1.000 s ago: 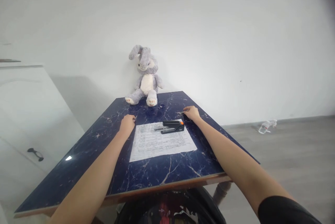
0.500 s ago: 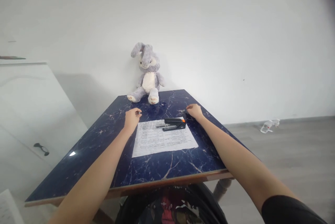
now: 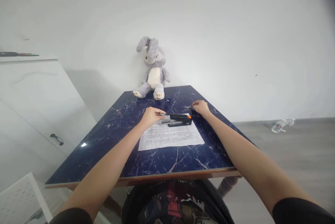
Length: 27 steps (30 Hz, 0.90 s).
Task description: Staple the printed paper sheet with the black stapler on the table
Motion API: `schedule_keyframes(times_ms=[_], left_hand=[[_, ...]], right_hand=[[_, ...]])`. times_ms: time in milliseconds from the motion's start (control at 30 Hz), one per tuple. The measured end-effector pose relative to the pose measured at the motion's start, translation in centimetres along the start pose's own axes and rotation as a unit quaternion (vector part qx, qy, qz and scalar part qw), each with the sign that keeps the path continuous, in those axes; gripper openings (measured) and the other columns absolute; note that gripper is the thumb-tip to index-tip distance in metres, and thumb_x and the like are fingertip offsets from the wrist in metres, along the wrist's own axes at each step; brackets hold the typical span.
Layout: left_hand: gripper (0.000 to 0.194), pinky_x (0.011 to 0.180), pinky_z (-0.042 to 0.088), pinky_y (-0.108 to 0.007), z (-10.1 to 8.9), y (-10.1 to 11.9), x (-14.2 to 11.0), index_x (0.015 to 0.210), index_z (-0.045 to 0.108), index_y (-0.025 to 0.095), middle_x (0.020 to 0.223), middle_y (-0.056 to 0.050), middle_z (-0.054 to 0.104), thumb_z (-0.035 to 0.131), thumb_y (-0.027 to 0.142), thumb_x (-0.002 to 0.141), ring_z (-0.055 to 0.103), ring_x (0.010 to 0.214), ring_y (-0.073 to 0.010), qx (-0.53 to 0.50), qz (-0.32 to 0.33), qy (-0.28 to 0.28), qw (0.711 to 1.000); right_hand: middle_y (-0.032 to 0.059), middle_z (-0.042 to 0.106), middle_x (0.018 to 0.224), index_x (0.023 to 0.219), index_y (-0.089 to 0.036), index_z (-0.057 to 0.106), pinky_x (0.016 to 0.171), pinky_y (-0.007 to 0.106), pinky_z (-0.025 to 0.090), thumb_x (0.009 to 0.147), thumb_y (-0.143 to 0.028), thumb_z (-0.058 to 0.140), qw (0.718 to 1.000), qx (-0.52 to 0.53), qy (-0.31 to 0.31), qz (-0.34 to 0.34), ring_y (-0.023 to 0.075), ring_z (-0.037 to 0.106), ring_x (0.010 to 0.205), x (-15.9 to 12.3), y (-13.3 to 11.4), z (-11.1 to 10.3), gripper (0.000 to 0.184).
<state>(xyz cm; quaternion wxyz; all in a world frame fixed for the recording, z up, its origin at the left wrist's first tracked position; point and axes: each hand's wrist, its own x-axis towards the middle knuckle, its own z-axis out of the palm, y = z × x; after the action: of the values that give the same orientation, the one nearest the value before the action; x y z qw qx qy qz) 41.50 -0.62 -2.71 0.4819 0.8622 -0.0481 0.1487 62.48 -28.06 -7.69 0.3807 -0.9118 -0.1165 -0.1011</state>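
The nearer left hand [image 3: 154, 115] is pinching a strip [image 3: 162, 114] beside the left end of the crosswise-lying stapler [image 3: 180, 116]; the right hand's [image 3: 200, 108] hold I cannot tell.

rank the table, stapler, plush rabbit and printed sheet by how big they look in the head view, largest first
1. Table
2. Printed sheet and plush rabbit, unranked: the sheet looks wider, the rabbit taller, and the sheet lies nearer the camera and partly covered
3. Stapler
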Motion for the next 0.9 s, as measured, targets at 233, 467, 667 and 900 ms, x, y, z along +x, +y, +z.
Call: schedule_keyframes(times_ms=[233, 467, 667, 900], left_hand=[[0.024, 0.079, 0.061, -0.035, 0.8, 0.1, -0.3, 0.096, 0.082, 0.021, 0.089, -0.007, 0.079, 0.083, 0.025, 0.073, 0.075, 0.082, -0.0246, 0.005, 0.027, -0.034, 0.999], [0.025, 0.070, 0.058, -0.031, 0.7, 0.2, -0.4, 0.093, 0.082, 0.021, 0.083, -0.007, 0.078, 0.084, 0.033, 0.072, 0.074, 0.074, -0.0225, 0.021, 0.045, -0.023, 0.999], [0.021, 0.070, 0.057, -0.031, 0.8, 0.2, -0.4, 0.091, 0.082, 0.021, 0.083, -0.006, 0.079, 0.082, 0.034, 0.075, 0.073, 0.074, -0.0221, 0.018, 0.057, -0.006, 0.998], [0.019, 0.073, 0.057, -0.031, 1.2, -0.3, -0.1, 0.090, 0.083, 0.022, 0.083, -0.006, 0.079, 0.082, 0.033, 0.074, 0.074, 0.077, -0.0221, 0.003, 0.047, -0.009, 0.999]], right_hand=[[0.0060, 0.077, 0.085, 0.090, -0.020, 0.081, 0.082, 0.028, 0.053, 0.069, -0.013, 0.063, 1.000, -0.002, -0.006, -0.001, 0.0221, 0.070, 0.085, -0.3, -0.5, -0.2, 0.029], [0.0059, 0.077, 0.084, 0.089, -0.019, 0.081, 0.078, 0.027, 0.052, 0.068, -0.014, 0.063, 1.000, -0.004, -0.013, 0.000, 0.0218, 0.069, 0.083, -0.4, -0.6, -0.2, 0.029], [0.0060, 0.076, 0.082, 0.090, -0.019, 0.081, 0.073, 0.026, 0.052, 0.067, -0.015, 0.062, 1.000, -0.001, -0.010, -0.001, 0.0202, 0.068, 0.077, -0.4, -0.3, -0.1, 0.030], [0.0053, 0.076, 0.080, 0.090, -0.020, 0.081, 0.073, 0.026, 0.052, 0.067, -0.016, 0.062, 1.000, -0.003, -0.015, -0.002, 0.0201, 0.068, 0.076, -0.4, -0.4, 0.0, 0.030]])
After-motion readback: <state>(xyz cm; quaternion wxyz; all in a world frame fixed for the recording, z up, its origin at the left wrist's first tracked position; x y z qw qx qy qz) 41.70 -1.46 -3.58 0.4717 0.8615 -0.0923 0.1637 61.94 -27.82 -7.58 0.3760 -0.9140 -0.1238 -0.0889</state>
